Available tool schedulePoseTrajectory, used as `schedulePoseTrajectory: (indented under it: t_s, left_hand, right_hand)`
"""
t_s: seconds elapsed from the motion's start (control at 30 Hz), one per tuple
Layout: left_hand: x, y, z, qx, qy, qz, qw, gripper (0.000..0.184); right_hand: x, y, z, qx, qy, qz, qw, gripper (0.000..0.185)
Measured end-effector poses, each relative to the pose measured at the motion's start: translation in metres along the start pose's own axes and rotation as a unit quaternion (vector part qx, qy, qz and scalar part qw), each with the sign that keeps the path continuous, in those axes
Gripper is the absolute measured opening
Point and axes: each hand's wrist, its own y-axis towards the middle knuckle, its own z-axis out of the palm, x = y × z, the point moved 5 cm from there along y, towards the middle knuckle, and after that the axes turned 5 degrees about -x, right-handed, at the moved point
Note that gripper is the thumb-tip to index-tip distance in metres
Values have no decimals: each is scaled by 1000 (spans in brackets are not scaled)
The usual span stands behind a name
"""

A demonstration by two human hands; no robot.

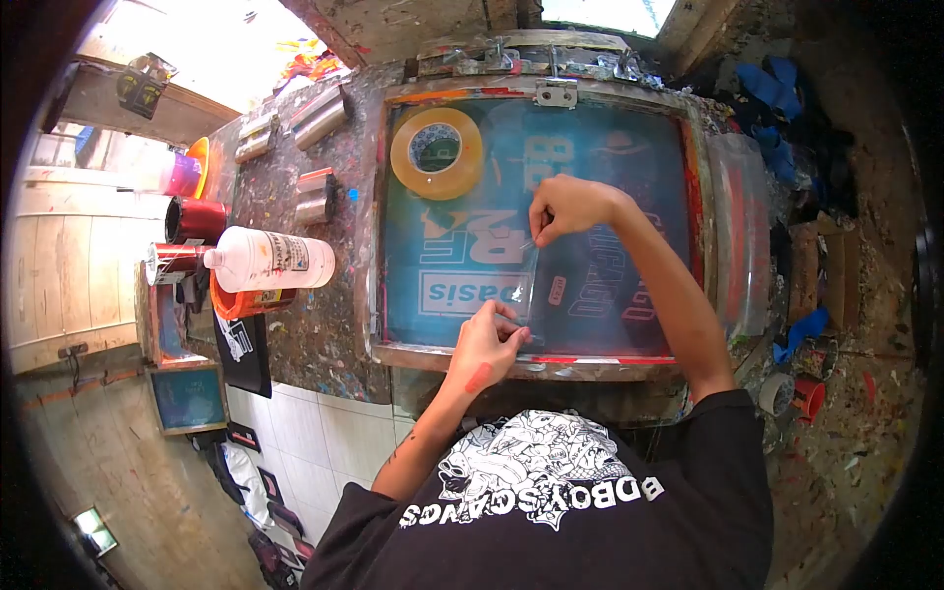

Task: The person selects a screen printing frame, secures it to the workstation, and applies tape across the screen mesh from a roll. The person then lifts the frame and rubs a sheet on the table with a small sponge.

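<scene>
A strip of clear tape (528,283) is stretched between my two hands, over the blue mesh of a screen printing frame (462,352). My left hand (489,344) pinches its near end close to the frame's front edge. Higher up, near the middle of the mesh, my right hand (570,208) pinches the far end. Pale stencil lettering (462,292) shows in the mesh to the left of the strip, with more outlined lettering to the right. A wide roll of clear yellowish tape (402,155) lies flat at the upper left of the mesh.
Metal hinge clamps (557,92) hold the frame's far side. Left of it, metal-edged squeegees (321,118) lie on the paint-spotted table (344,246). A white bottle (285,258) lies across an orange container (246,301), beside red cans (192,220). Blue rags (772,88) are at the right.
</scene>
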Motion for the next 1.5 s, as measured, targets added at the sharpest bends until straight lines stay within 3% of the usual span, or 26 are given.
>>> schedulePoseTrajectory:
  t_s: [0.17, 0.57, 0.67, 0.73, 0.9, 0.97, 1.0, 1.03, 1.07, 1.1, 1.13, 1.17, 1.23, 1.27, 1.33, 1.37, 1.4, 1.43, 1.47, 1.5]
  left_hand:
    - [-14, -6, -3, 2, 65, -36, 997, 34]
    - [-29, 0, 2, -6, 222, -25, 975, 45]
    - [-40, -4, -3, -30, 286, -24, 957, 48]
    - [-43, -6, -10, -34, 299, -33, 953, 48]
    - [-31, -9, -20, -54, 313, -58, 947, 46]
    - [-31, -10, -16, -54, 287, 34, 956, 33]
    - [-25, -9, -14, -56, 286, 38, 956, 33]
    - [-31, -13, -6, -54, 263, 198, 943, 27]
    - [-46, -22, -1, -50, 233, 352, 905, 23]
    - [-44, -24, 7, 50, 218, 330, 917, 21]
    - [-47, -27, 7, 46, 220, 331, 917, 21]
    - [-47, -31, 12, 90, 243, 334, 906, 20]
    - [-50, -34, 18, 137, 271, 345, 888, 19]
    - [-53, -32, 16, 139, 273, 348, 886, 19]
    - [-63, -30, 12, 190, 271, 324, 886, 21]
    - [-71, -22, 6, 258, 276, 255, 890, 25]
    - [-76, -7, -7, 190, 270, 286, 900, 24]
    - [-82, 8, -22, 121, 264, 317, 903, 25]
    - [-103, 25, -45, -16, 287, 382, 878, 32]
    - [-127, 38, -66, -152, 301, 438, 834, 39]
  right_hand:
    - [0, 0, 6, -14, -15, -14, 1000, 15]
    - [1, -7, 12, -79, -53, -28, 995, 20]
    - [7, -7, 6, -110, -67, -9, 992, 25]
    - [4, -6, 6, -98, -53, 90, 990, 34]
    - [1, -3, 9, -140, -52, 110, 983, 34]
    - [-3, -3, 16, -170, -55, 99, 979, 30]
    - [-1, -7, 16, -248, -79, 75, 963, 25]
    - [4, -14, 16, -323, -101, 51, 940, 20]
    - [9, -22, 18, -324, -102, 50, 939, 20]
    - [32, -34, 18, -354, -184, -96, 912, 15]
    - [50, -47, 24, -372, -259, -240, 858, 12]
    - [46, -51, 30, -373, -259, -243, 857, 12]
    - [43, -51, 52, -234, -263, -330, 876, 14]
    - [40, -50, 44, -238, -265, -328, 875, 14]
    - [22, -38, 8, -269, -294, -177, 900, 17]
    - [20, -32, -9, -334, -286, -131, 888, 21]
    - [24, -21, -18, -336, -287, -135, 887, 21]
    - [31, -12, -36, -411, -270, -114, 863, 23]
    - [35, -5, -52, -483, -251, -91, 834, 25]
    - [34, 9, -59, -486, -251, -91, 832, 25]
